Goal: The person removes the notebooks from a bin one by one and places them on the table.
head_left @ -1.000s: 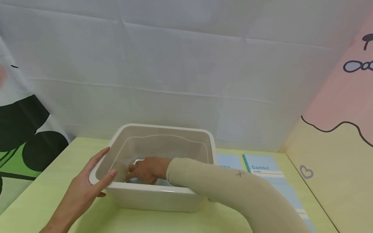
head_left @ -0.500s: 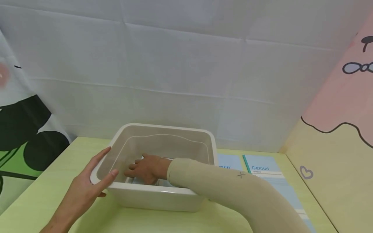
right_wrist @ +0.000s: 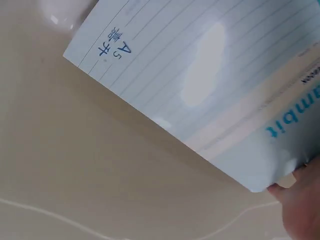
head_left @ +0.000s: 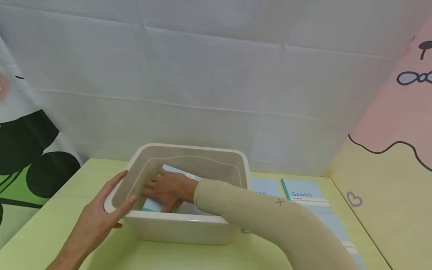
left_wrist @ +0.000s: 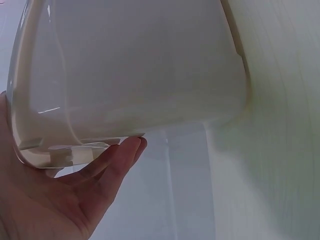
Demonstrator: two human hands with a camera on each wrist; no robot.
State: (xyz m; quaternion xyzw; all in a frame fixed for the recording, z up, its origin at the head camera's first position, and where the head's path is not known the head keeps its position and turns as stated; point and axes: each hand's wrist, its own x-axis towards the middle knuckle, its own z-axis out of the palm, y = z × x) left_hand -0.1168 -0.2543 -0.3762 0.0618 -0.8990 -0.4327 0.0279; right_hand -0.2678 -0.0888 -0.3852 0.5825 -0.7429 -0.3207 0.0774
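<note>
A beige plastic bin point(head_left: 175, 228) stands on the table. My left hand point(head_left: 91, 221) grips its left rim; the left wrist view shows the fingers point(left_wrist: 107, 170) under the lip outside. Deep in the bin, my right hand point(head_left: 167, 187) holds a pale blue notebook point(head_left: 152, 205), which sits at a slant with a teal edge toward the front wall. From the right wrist, the notebook cover point(right_wrist: 165, 95) shows ruled lines, handwriting and blue lettering, and my fingers point(right_wrist: 305, 195) grip its edge. The forearm hides part of the bin floor.
Pale blue notebooks marked Gambit point(head_left: 302, 188) lie on the yellow-green table point(head_left: 33, 232) right of the bin, partly under my right sleeve point(head_left: 276, 213). White fabric point(head_left: 216, 75) hangs behind, and a printed panel point(head_left: 398, 195) borders the right side.
Inside the bin the notebook has turned and its far corner has come up into view behind my right hand. My left hand and the bin stay in place.
</note>
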